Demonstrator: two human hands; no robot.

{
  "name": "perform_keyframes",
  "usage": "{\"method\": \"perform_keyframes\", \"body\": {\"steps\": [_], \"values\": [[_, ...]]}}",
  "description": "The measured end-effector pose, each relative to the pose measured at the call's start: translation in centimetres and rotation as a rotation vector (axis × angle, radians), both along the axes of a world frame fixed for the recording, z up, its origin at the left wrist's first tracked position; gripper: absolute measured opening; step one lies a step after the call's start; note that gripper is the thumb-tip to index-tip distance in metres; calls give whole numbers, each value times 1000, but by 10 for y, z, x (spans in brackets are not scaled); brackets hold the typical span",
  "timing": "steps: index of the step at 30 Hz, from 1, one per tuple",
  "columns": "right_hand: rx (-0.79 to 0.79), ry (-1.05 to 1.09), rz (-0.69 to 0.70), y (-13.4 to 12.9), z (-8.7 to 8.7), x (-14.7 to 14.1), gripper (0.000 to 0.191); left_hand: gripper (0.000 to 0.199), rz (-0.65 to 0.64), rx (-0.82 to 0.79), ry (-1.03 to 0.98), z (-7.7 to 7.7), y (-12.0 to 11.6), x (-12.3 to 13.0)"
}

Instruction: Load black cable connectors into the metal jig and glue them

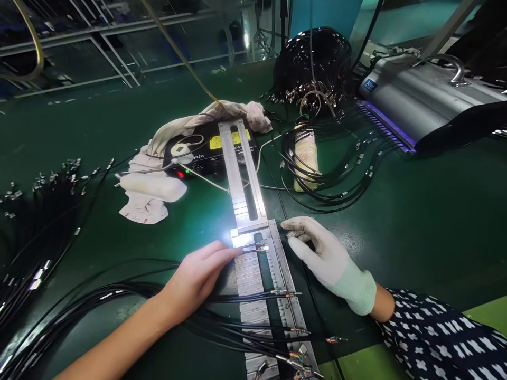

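My bare left hand (206, 269) pinches a thin black cable (249, 251) at the upper part of a slotted metal fixture (247, 287). The cable's stripped end, with small coloured wires, crosses the slot; a second cable end lies just above it. Beside the fixture's right edge is my right hand (327, 258), in a white glove with a pale green cuff. Its fingers are curved, with thumb and forefinger apart and nothing visible between them. More black cables (253, 296) lie across the lower fixture, their wire ends pointing right.
A black control box (206, 153) with cloth over it stands behind the fixture. A wrapped yellowish block (306, 155) has cables around it. Cable bundles (43, 211) lie left, and a large coil (312, 63) sits at the back. A silver machine (428, 100) glows purple underneath at right.
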State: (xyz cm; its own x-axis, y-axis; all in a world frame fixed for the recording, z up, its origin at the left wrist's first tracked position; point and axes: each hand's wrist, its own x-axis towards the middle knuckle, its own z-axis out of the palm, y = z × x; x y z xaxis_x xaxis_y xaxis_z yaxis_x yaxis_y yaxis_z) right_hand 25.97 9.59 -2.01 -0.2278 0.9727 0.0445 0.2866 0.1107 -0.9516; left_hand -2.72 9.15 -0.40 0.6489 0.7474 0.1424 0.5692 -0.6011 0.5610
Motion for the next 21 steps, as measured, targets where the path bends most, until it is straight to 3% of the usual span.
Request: {"method": "perform_keyframes", "body": {"steps": [6, 11, 16, 21], "values": [[9, -5, 7, 0, 0, -1, 23, 37, -70, 297, 175, 4, 4, 3], [29, -24, 6, 0, -1, 0, 23, 33, -23, 114, 18, -4, 1, 2], [40, -31, 8, 1, -2, 0, 23, 44, 121, 337, 247, -11, -20, -4], [118, -110, 68, 2, 6, -2, 21, 49, 118, 226, 336, -8, -30, -2]]}}
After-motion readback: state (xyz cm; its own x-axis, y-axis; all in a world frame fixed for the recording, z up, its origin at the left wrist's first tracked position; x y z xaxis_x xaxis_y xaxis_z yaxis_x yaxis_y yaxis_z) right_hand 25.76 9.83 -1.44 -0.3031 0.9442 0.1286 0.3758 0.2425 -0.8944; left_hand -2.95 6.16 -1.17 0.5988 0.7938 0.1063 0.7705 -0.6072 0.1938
